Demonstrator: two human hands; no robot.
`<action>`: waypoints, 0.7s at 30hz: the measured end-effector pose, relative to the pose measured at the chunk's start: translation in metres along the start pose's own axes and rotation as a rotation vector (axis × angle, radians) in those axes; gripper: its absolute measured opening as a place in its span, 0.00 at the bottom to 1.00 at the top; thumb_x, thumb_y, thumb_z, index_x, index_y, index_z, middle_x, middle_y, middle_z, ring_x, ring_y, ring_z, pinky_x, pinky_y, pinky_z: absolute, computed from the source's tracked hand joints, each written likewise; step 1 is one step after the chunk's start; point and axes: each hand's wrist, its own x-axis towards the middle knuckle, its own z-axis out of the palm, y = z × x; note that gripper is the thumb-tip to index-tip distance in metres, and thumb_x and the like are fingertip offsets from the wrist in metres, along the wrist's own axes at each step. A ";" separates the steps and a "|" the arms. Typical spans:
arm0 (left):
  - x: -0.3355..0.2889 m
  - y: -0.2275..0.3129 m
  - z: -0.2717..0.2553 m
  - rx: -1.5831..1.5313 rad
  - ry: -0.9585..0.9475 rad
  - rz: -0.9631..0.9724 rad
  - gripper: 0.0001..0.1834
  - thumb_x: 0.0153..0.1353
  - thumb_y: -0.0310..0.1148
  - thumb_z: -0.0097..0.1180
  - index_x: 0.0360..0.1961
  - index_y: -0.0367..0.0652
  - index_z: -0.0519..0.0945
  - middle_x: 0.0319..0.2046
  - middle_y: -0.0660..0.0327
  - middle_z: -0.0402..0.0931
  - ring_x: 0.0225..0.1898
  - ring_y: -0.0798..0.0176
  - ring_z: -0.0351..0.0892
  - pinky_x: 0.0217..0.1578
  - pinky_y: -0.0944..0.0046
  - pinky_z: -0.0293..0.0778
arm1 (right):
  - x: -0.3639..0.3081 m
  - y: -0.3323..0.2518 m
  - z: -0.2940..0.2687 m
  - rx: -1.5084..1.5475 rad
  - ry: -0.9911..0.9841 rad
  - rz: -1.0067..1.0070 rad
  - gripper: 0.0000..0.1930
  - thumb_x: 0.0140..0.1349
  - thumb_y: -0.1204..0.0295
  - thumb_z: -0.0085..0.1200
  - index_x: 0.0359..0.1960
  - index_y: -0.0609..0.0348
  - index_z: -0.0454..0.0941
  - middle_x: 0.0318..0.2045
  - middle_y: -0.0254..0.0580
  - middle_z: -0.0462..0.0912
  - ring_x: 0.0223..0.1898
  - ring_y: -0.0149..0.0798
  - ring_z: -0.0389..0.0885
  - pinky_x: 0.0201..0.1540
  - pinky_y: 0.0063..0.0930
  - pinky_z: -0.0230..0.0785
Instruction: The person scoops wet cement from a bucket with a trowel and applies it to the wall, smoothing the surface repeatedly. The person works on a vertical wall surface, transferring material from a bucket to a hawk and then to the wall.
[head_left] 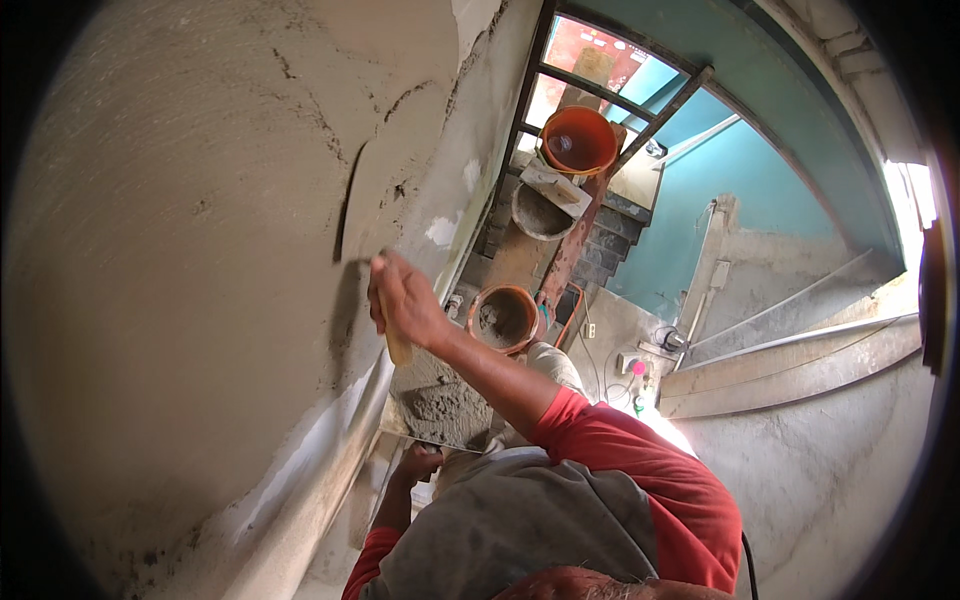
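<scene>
My right hand [405,300] is closed round the wooden handle of a plastering trowel [398,350]. The trowel's long, rounded blade lies close along the plastered wall [200,300], with a dark shadow line down its left edge. Whether the whole blade touches the wall, I cannot tell. Lower down, my left hand [420,462] grips a hawk [470,443] from below, near its close edge. Wet grey mortar [440,408] is heaped on the hawk, which is held beside the wall in front of my body.
An orange bucket [503,318] with mortar stands below, beside my leg. Farther off are a second orange bucket [580,140] and a rounded mortar pan [543,212] on planks. A metal frame [600,92], dark steps [605,250] and an orange cable [572,318] lie beyond.
</scene>
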 end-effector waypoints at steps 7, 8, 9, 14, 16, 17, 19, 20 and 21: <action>-0.010 0.010 0.003 0.021 0.020 0.040 0.08 0.47 0.33 0.65 0.23 0.41 0.80 0.17 0.67 0.74 0.16 0.72 0.72 0.17 0.65 0.67 | 0.045 0.078 -0.076 -0.650 0.374 -0.380 0.19 0.77 0.58 0.43 0.37 0.63 0.69 0.27 0.66 0.72 0.32 0.71 0.72 0.34 0.50 0.67; -0.012 0.008 0.004 0.041 0.014 0.055 0.07 0.47 0.32 0.65 0.25 0.41 0.81 0.18 0.68 0.75 0.17 0.71 0.73 0.18 0.65 0.68 | 0.064 0.084 -0.090 -0.702 0.429 -0.358 0.19 0.77 0.56 0.43 0.38 0.63 0.70 0.26 0.65 0.71 0.30 0.70 0.72 0.33 0.49 0.67; -0.012 0.007 0.005 0.082 0.009 0.061 0.07 0.47 0.32 0.65 0.26 0.41 0.81 0.18 0.68 0.75 0.18 0.71 0.74 0.19 0.66 0.69 | 0.085 0.088 -0.102 -0.712 0.460 -0.415 0.20 0.77 0.55 0.42 0.38 0.63 0.70 0.25 0.65 0.71 0.31 0.71 0.72 0.33 0.49 0.67; -0.011 -0.007 0.013 -0.094 0.080 0.042 0.08 0.48 0.31 0.68 0.26 0.41 0.81 0.20 0.67 0.77 0.21 0.69 0.76 0.22 0.65 0.71 | 0.146 0.076 -0.146 -0.659 0.506 -0.343 0.22 0.77 0.53 0.42 0.39 0.62 0.72 0.18 0.46 0.72 0.21 0.42 0.77 0.25 0.39 0.67; -0.009 -0.012 0.013 -0.056 0.091 -0.024 0.08 0.48 0.31 0.68 0.26 0.41 0.81 0.20 0.67 0.77 0.21 0.69 0.76 0.22 0.65 0.72 | 0.153 0.067 -0.153 -0.432 0.410 -0.234 0.21 0.77 0.52 0.42 0.35 0.57 0.71 0.18 0.31 0.69 0.18 0.26 0.71 0.19 0.29 0.66; -0.008 -0.013 0.013 -0.054 0.093 -0.016 0.08 0.48 0.31 0.68 0.25 0.41 0.80 0.19 0.67 0.76 0.20 0.70 0.75 0.22 0.66 0.71 | 0.153 0.064 -0.154 -0.327 0.365 -0.201 0.21 0.77 0.52 0.42 0.34 0.56 0.70 0.18 0.30 0.68 0.18 0.26 0.70 0.19 0.27 0.65; -0.007 -0.014 0.012 -0.014 0.099 -0.053 0.08 0.48 0.31 0.68 0.25 0.42 0.80 0.19 0.68 0.76 0.20 0.71 0.73 0.21 0.66 0.70 | 0.148 0.064 -0.151 -0.169 0.276 -0.157 0.20 0.77 0.51 0.41 0.31 0.52 0.67 0.19 0.31 0.66 0.17 0.27 0.68 0.18 0.27 0.66; -0.007 -0.014 0.011 -0.008 0.082 -0.063 0.08 0.48 0.31 0.68 0.24 0.42 0.80 0.19 0.68 0.75 0.19 0.71 0.72 0.20 0.66 0.69 | 0.143 0.065 -0.147 -0.154 0.286 -0.133 0.21 0.77 0.51 0.41 0.30 0.52 0.66 0.19 0.31 0.67 0.17 0.28 0.68 0.18 0.27 0.66; -0.007 -0.014 0.010 0.003 0.063 -0.087 0.08 0.48 0.31 0.67 0.24 0.43 0.79 0.19 0.68 0.75 0.19 0.72 0.71 0.20 0.66 0.67 | 0.137 0.069 -0.142 -0.138 0.283 -0.105 0.21 0.77 0.51 0.41 0.30 0.52 0.66 0.19 0.31 0.67 0.17 0.29 0.69 0.18 0.28 0.66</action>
